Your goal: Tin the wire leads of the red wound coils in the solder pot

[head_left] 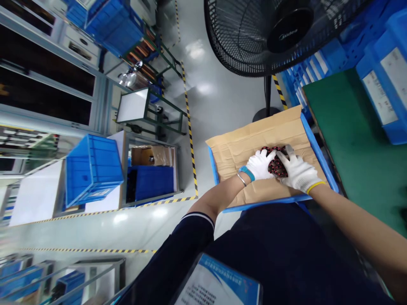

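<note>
A cluster of small dark round parts with red marks (277,164) sits on the brown cardboard lining (235,148) of a shallow blue crate (214,167). From the left, my left hand (260,164), in a white glove, presses its fingers against the cluster. My right hand (299,170), also gloved in white with a yellow cuff edge, grips the other side, fingers curved over the parts. Both hands together squeeze the group between them. What exactly the parts are is too small to make out, and some are covered by my fingers.
A black standing fan (267,101) rises just beyond the crate. To the right is a green tabletop (352,127) with blue bins (394,84). Across the floor, on the left, a blue crate (95,169) rests on a workbench. Yellow-black tape (192,156) marks the floor.
</note>
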`<state>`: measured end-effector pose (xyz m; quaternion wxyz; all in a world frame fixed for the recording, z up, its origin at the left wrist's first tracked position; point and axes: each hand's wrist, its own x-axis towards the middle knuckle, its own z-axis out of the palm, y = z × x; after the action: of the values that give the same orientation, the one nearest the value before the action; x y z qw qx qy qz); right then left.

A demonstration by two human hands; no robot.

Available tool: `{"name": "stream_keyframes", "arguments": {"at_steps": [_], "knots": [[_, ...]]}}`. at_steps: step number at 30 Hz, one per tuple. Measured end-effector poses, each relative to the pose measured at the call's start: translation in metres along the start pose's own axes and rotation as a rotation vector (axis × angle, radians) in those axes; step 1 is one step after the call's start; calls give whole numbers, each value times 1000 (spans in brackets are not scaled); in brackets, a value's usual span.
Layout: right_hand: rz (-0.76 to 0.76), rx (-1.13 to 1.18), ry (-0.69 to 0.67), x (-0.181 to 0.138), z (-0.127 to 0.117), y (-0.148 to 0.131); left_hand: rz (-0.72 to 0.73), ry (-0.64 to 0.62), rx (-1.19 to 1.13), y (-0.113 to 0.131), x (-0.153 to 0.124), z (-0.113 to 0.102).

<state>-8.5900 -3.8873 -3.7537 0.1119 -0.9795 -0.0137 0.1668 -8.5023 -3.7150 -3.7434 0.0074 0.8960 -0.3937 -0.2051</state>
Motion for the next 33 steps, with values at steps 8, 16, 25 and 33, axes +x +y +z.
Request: {"name": "stream_keyframes", "arguments": {"at_steps": [8, 16, 25, 33], "knots": [[79, 118, 69, -3, -4, -9, -2, 11, -2, 0, -1, -1], [319, 249, 183, -17, 11, -20, -36, -20, -62, 5, 0, -6], [428, 228, 178, -16, 20, -27, -94, -95, -73, 9, 7, -12], [450, 234, 46, -3, 10, -32, -110, -80, -111, 11, 5, -7]]}}
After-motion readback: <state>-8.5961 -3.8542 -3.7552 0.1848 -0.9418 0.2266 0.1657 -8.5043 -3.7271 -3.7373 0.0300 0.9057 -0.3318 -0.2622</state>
